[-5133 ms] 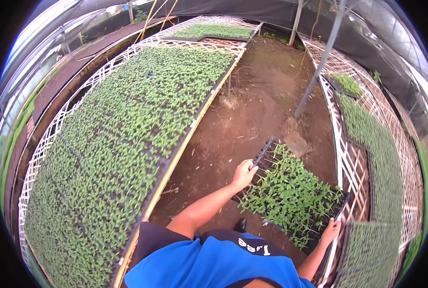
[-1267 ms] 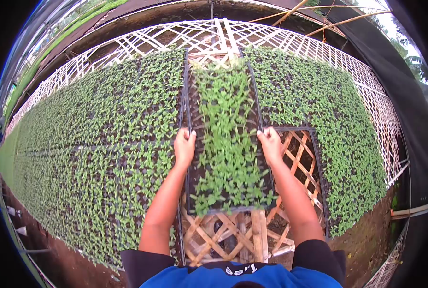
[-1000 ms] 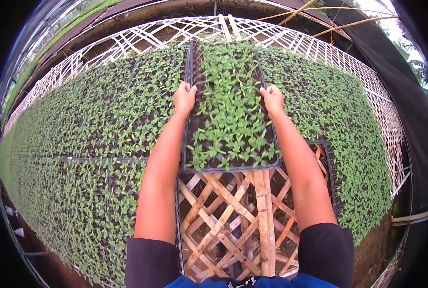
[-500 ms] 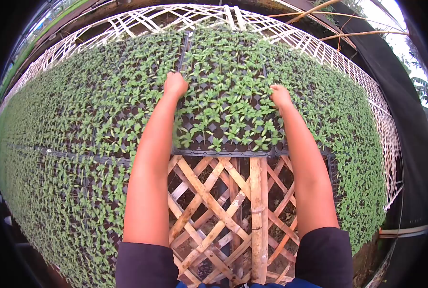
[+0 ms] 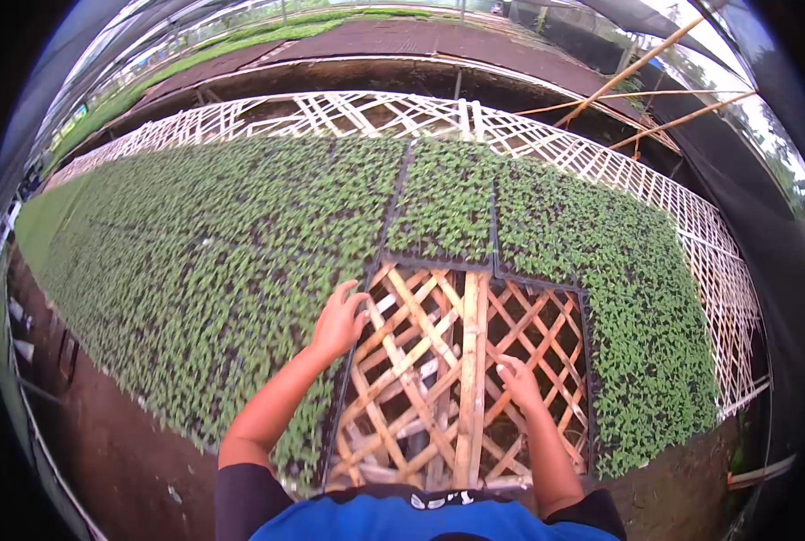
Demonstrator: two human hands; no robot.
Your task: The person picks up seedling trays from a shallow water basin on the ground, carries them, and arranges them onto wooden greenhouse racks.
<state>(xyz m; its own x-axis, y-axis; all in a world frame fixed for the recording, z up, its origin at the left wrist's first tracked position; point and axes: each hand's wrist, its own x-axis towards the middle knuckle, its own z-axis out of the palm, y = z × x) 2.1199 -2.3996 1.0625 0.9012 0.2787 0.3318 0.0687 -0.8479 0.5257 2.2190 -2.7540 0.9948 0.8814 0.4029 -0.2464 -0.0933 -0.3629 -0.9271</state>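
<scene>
My left hand [image 5: 339, 320] is open with its fingers apart, over the left edge of the gap in the seedling trays. It holds nothing. My right hand [image 5: 519, 380] hangs above the bamboo lattice [image 5: 471, 361], its fingers loosely spread and nothing between them. Beyond the gap lies a black-edged tray of green seedlings [image 5: 443, 203], apart from both hands. More seedling trays [image 5: 213, 298] fill the left side, and others [image 5: 646, 334] lie on the right.
Pale lattice edging [image 5: 267, 113] runs along the far side of the bench. Bamboo poles [image 5: 641, 65] cross at the upper right, near dark netting [image 5: 736, 171]. Brown ground [image 5: 123, 433] shows at the lower left.
Both hands have let go of the tray edges and come back toward my body. The view has tilted up and widened, and the tray between them now lies farther off.
</scene>
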